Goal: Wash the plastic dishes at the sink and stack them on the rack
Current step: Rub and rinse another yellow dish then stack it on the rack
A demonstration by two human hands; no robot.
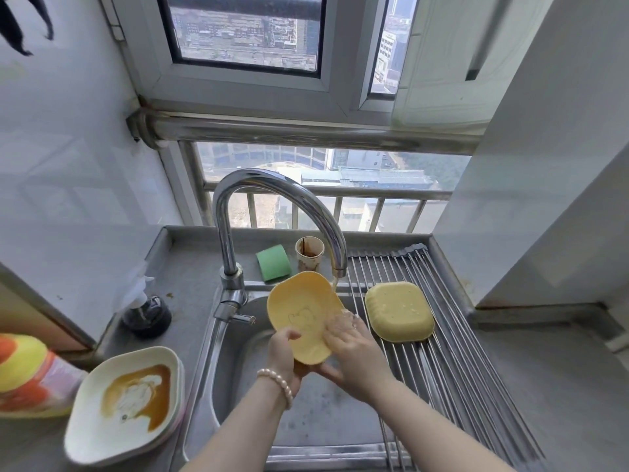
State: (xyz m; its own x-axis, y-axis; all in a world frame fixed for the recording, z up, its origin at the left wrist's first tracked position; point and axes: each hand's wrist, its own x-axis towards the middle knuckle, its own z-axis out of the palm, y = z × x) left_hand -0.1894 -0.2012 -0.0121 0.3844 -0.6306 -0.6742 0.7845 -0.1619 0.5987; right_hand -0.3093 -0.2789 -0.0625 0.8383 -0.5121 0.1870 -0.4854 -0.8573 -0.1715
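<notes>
A yellow plastic dish (299, 311) is tilted over the sink (238, 369) under water running from the faucet (272, 206). My left hand (284, 352) grips its lower edge, thumb on the inside. My right hand (350, 349) holds the dish's right edge, fingers on the inner face in the stream. A stack of yellow dishes (400, 311) lies upside down on the metal rack (459, 352) across the sink's right side. On the left counter sits a stack of white dishes (102, 427), the top one smeared with brown sauce.
A green sponge (274, 262) and a stained paper cup (309, 253) stand behind the faucet. A dark soap dispenser (146, 315) stands left of the sink, with a colourful bottle (27, 376) at the far left. The window and wall close the back.
</notes>
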